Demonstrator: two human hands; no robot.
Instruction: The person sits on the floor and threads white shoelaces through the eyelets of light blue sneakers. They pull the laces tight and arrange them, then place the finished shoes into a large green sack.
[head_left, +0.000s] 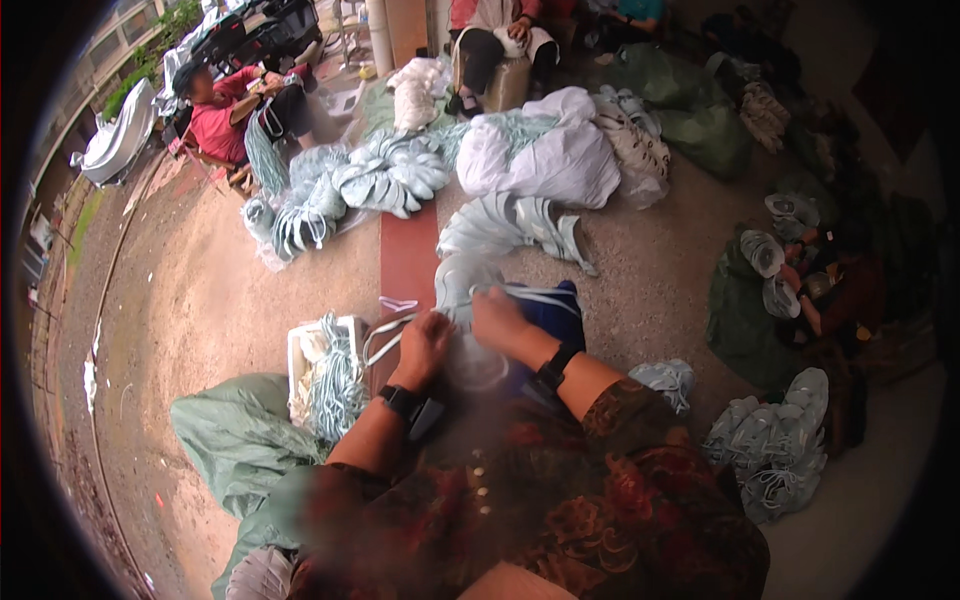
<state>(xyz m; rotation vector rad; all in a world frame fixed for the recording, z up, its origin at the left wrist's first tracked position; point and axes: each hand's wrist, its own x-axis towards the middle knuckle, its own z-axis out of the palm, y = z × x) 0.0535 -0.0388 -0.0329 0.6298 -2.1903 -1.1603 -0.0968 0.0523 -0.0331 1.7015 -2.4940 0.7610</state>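
A pale grey-white shoe upper (470, 280) lies in front of me on a blue surface (562, 318), its outline partly blurred. At its left side, my left hand (425, 348) is closed in a pinch on a whitish shoelace (380, 342), which loops out beside it. My right hand (502, 320) is curled over the upper's right side and smeared by motion. Another stretch of lace runs off to the right from beside it. What the right fingers grip is hidden.
Left of me, a white box (293, 368) holds light-blue laces (343, 385), behind a green sack (235, 430). Ahead lie a row of shoe uppers (510, 228) and a white bag (545, 150). More uppers (770, 440) sit right. Several people sit around, one in red (220, 120).
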